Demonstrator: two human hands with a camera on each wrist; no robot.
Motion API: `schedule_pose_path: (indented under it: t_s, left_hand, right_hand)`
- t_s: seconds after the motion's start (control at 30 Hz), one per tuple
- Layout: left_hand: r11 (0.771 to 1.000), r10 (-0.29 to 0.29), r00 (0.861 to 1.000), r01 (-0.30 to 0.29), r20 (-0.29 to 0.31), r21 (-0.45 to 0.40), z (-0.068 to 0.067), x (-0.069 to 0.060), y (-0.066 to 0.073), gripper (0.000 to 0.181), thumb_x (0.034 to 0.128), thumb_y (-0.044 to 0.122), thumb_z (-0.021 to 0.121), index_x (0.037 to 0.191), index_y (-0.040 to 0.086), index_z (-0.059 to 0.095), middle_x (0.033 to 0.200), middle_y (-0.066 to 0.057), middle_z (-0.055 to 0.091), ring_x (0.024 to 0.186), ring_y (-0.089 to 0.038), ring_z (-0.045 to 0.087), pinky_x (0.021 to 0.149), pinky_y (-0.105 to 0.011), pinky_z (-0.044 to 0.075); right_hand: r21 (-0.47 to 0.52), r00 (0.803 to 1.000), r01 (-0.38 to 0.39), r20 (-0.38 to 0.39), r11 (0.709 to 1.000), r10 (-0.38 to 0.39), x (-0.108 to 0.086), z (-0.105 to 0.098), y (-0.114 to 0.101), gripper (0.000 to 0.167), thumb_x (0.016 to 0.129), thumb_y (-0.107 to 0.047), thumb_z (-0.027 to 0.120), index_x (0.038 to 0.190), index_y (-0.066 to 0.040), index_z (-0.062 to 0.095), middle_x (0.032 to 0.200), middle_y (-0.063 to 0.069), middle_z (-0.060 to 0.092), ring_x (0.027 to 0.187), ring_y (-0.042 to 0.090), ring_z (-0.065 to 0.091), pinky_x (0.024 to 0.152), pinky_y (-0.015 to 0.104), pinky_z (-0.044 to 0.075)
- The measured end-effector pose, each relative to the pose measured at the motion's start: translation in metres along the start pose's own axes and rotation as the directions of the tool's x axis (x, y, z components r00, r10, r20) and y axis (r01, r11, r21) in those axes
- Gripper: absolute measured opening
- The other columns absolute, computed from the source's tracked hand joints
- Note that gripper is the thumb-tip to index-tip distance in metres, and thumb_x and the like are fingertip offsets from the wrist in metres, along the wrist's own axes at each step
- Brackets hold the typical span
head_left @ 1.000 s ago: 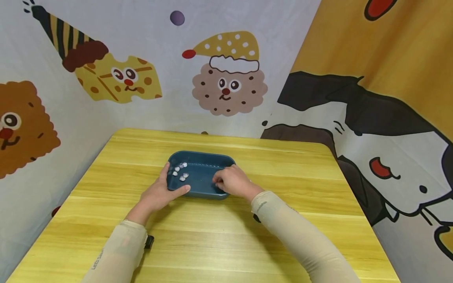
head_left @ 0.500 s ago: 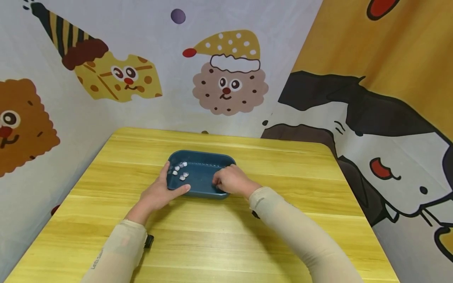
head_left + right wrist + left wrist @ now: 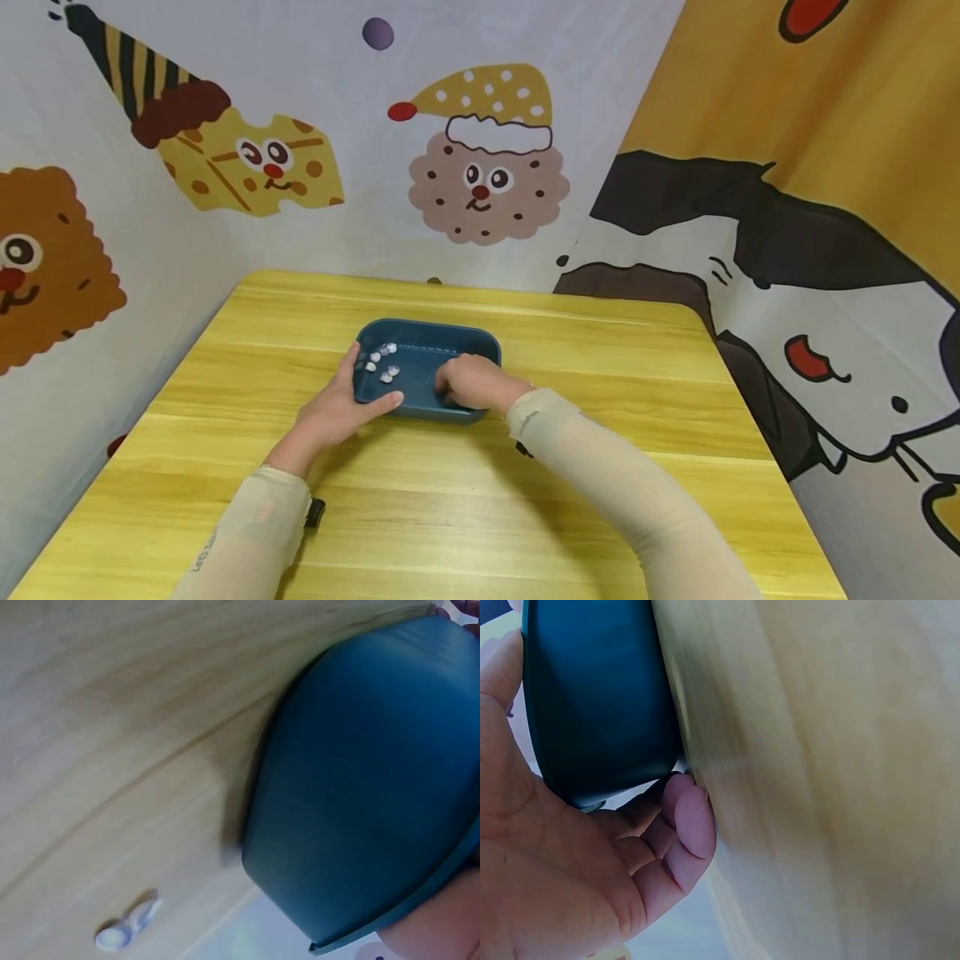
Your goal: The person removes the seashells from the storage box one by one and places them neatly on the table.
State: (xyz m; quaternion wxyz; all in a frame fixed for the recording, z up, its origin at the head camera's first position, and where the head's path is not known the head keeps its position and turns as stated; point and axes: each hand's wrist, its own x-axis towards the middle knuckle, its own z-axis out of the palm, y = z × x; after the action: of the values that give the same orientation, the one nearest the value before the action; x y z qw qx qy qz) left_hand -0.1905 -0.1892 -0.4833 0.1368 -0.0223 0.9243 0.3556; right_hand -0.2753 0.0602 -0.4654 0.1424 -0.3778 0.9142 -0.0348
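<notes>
A dark blue rectangular tray (image 3: 423, 412) lies on the table, with several small whitish pieces (image 3: 386, 377) at its left end. My left hand (image 3: 337, 412) grips the tray's left end, thumb at the front rim; in the left wrist view the other fingers of this hand (image 3: 562, 862) curl beside the tray's wall (image 3: 600, 697). Over the tray's right part, my right hand (image 3: 476, 383) reaches inside with bent fingers. Its fingertips are hidden, so I cannot tell if they pinch anything. The right wrist view shows the tray's outer wall (image 3: 360, 780) and part of this hand (image 3: 439, 922).
Two small whitish pieces (image 3: 114, 937) lie on the wooden table outside the tray in the right wrist view. The yellow wooden table (image 3: 450, 517) meets cartoon-printed cloth (image 3: 300, 242) at its back and sides.
My right hand has shifted slightly left within the tray, its forearm following. The left hand, tray and the pieces at its left end stay where they were.
</notes>
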Motion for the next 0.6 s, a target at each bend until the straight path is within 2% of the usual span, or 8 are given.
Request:
schedule_pose_path:
  t_s: [0.2,0.33,0.47,0.53,0.6]
  left_hand:
    - [1.000,0.000,1.000,0.000,0.002,0.004,0.000,0.002,-0.001,0.132,0.0857,0.090,0.058,0.170,0.028,-0.022,0.176,-0.030,0.016,0.153,-0.057,0.037,0.109,-0.069,0.045]
    - [1.000,-0.003,1.000,0.003,0.001,0.004,0.000,0.002,-0.002,0.129,0.0885,0.087,0.060,0.170,0.028,-0.022,0.176,-0.031,0.016,0.153,-0.058,0.038,0.107,-0.068,0.047]
    - [1.000,-0.003,1.000,0.003,-0.001,0.003,0.000,0.002,-0.001,0.128,0.0898,0.084,0.061,0.171,0.027,-0.021,0.176,-0.031,0.016,0.152,-0.057,0.039,0.105,-0.066,0.049]
    - [1.000,0.001,1.000,-0.001,-0.002,0.003,0.001,0.002,-0.001,0.129,0.0897,0.085,0.061,0.171,0.026,-0.021,0.176,-0.031,0.017,0.152,-0.057,0.039,0.106,-0.066,0.048]
    - [1.000,0.004,1.000,-0.004,-0.003,0.006,0.001,0.002,-0.001,0.129,0.0899,0.084,0.061,0.171,0.025,-0.020,0.176,-0.031,0.018,0.152,-0.057,0.040,0.107,-0.067,0.048]
  right_hand:
    - [0.036,1.000,-0.004,-0.011,0.999,0.004,0.000,0.002,-0.003,0.018,0.102,-0.025,0.076,0.119,-0.020,0.080,0.116,-0.003,0.080,0.105,0.014,0.075,0.096,0.034,0.059]
    - [0.063,1.000,-0.007,-0.017,0.998,0.008,0.000,0.001,-0.002,0.020,0.103,-0.026,0.075,0.122,-0.019,0.079,0.116,-0.002,0.080,0.103,0.013,0.074,0.094,0.033,0.060]
    - [0.137,0.998,-0.010,-0.056,0.990,0.018,0.000,-0.007,0.004,0.025,0.105,-0.028,0.072,0.126,-0.017,0.078,0.117,0.001,0.080,0.102,0.014,0.075,0.092,0.034,0.061]
    - [0.180,0.993,-0.046,-0.103,0.983,0.065,0.003,-0.014,0.009,0.029,0.106,-0.029,0.071,0.130,-0.014,0.075,0.120,0.002,0.079,0.106,0.017,0.074,0.094,0.037,0.060]
    - [0.240,0.978,-0.100,-0.153,0.966,0.140,0.008,-0.020,0.015,0.035,0.106,-0.030,0.070,0.136,-0.011,0.072,0.126,0.005,0.077,0.113,0.020,0.073,0.098,0.039,0.059]
